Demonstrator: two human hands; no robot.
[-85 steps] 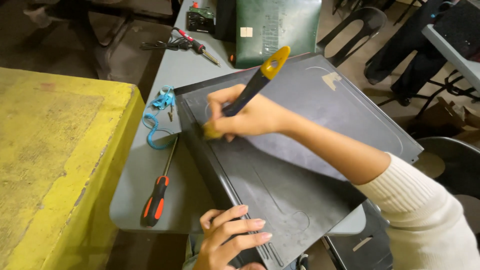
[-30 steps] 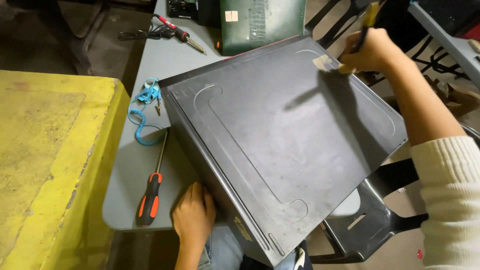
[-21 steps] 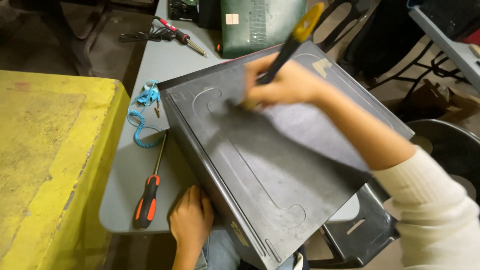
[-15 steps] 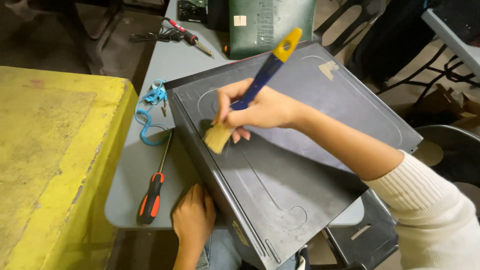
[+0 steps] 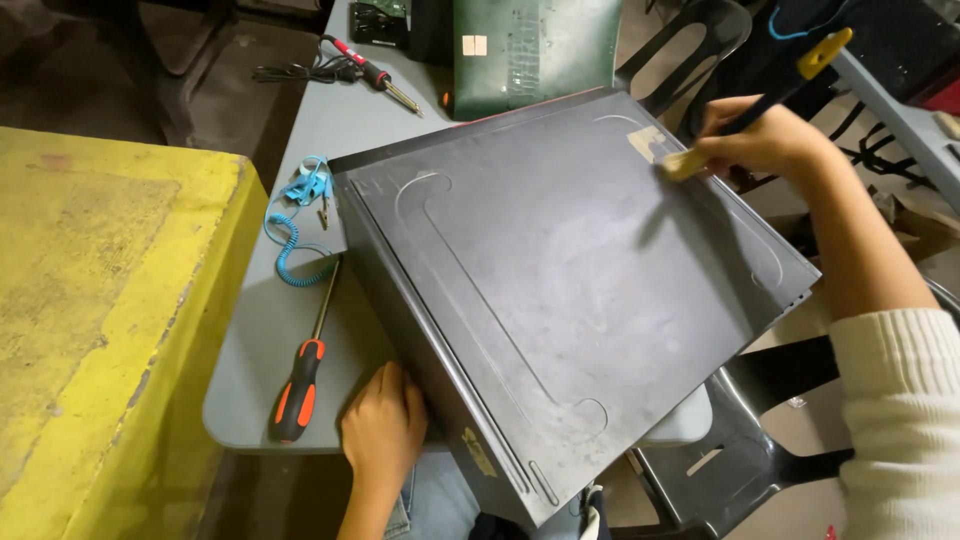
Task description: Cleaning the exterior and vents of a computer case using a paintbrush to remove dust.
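Observation:
A large black metal computer case point(image 5: 560, 290) lies on its side on a grey table point(image 5: 270, 340). My right hand point(image 5: 765, 140) grips a paintbrush point(image 5: 775, 90) with a dark handle and yellow end; its bristles touch the case's far right corner beside a pale sticker point(image 5: 645, 142). My left hand point(image 5: 385, 430) rests flat against the case's near left side at the table's front edge, holding nothing.
A black-and-orange screwdriver point(image 5: 300, 385) lies left of the case, with a blue coiled wrist strap point(image 5: 295, 215) behind it. A soldering iron point(image 5: 370, 75) and a green box point(image 5: 530, 45) sit at the back. A yellow block point(image 5: 100, 310) stands left; black chairs point(image 5: 740, 440) right.
My right hand has swept the brush from the case's left middle across to its far right corner. The left hand stays against the case's near side.

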